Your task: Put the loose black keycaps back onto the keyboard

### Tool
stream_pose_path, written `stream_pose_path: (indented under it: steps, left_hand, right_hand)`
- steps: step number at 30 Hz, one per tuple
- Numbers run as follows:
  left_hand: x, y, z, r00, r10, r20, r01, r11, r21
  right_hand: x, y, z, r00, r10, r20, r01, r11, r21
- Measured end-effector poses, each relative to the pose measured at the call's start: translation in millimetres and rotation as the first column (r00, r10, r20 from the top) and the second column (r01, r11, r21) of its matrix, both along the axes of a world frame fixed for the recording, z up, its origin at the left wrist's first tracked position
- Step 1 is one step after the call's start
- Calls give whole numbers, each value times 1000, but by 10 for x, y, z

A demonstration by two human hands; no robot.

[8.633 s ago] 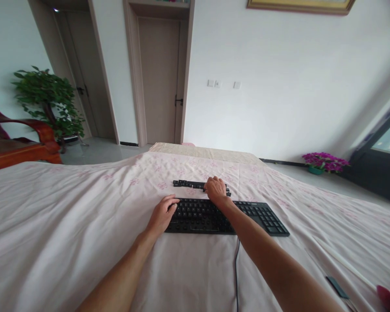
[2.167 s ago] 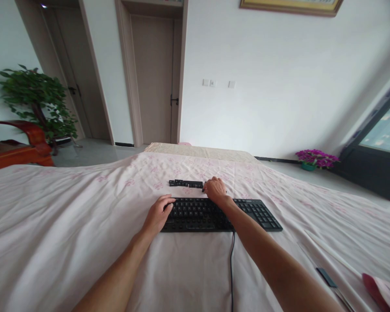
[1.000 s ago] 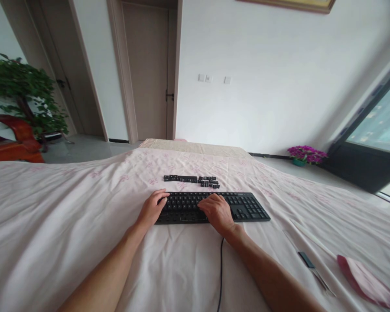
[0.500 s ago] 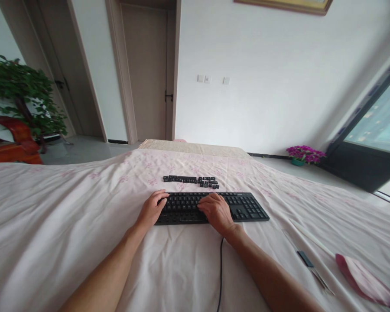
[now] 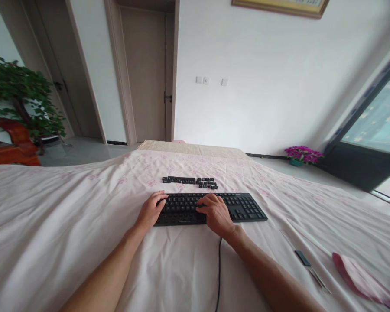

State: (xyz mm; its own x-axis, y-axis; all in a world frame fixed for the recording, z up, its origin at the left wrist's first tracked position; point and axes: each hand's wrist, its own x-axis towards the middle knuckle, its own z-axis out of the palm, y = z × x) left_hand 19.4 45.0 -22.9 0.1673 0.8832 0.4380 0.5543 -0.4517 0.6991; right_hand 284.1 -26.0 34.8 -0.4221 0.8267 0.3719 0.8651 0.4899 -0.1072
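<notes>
A black computer keyboard (image 5: 248, 208) lies flat on the pale flowered cloth in front of me. Its front row shows bare spots where keycaps are off. My left hand (image 5: 152, 208) grips the keyboard's left end, fingers at the far corner and thumb near the keys. Over the middle-right keys lies my right hand (image 5: 218, 213), its thumb and index finger slightly apart and touching the key area; the keys under the palm are hidden. Several loose black keycaps (image 5: 186, 180), a long one among them, are lined up just beyond the keyboard.
A black cable (image 5: 219, 273) runs toward me between my arms. To the right lie a tool with a dark handle and thin metal prongs (image 5: 307, 262) and a pink cloth-like piece (image 5: 354, 271) by a pale stick. Purple flowers (image 5: 302, 154) stand on the floor beyond.
The right thumb and index finger have spread a little apart over the keys. My left hand stays at the keyboard's left end. The view has shifted slightly.
</notes>
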Motion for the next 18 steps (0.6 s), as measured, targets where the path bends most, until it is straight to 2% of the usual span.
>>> stream_pose_path:
  steps: [3, 7, 12, 15, 18]
  left_hand:
    - [-1, 3, -6, 1000, 4, 7, -3, 1000, -9]
    - [-7, 10, -5, 1000, 4, 8, -4, 1000, -16]
    - [-9, 16, 3, 1000, -3, 21, 3, 1000, -24]
    - [-8, 20, -2, 1000, -4, 26, 4, 1000, -26]
    - [-6, 25, -8, 1000, 0, 29, 0, 1000, -21]
  right_hand:
    - [53, 138, 51, 997, -52, -52, 51, 999, -5]
    - [176, 523, 114, 958, -251, -138, 260, 964, 48]
    - [248, 963, 104, 922, -387, 23, 385, 921, 56]
    - [230, 1102, 57, 911, -389, 140, 383, 921, 64]
    - [204, 1183, 20, 907, -379, 182, 372, 926, 73]
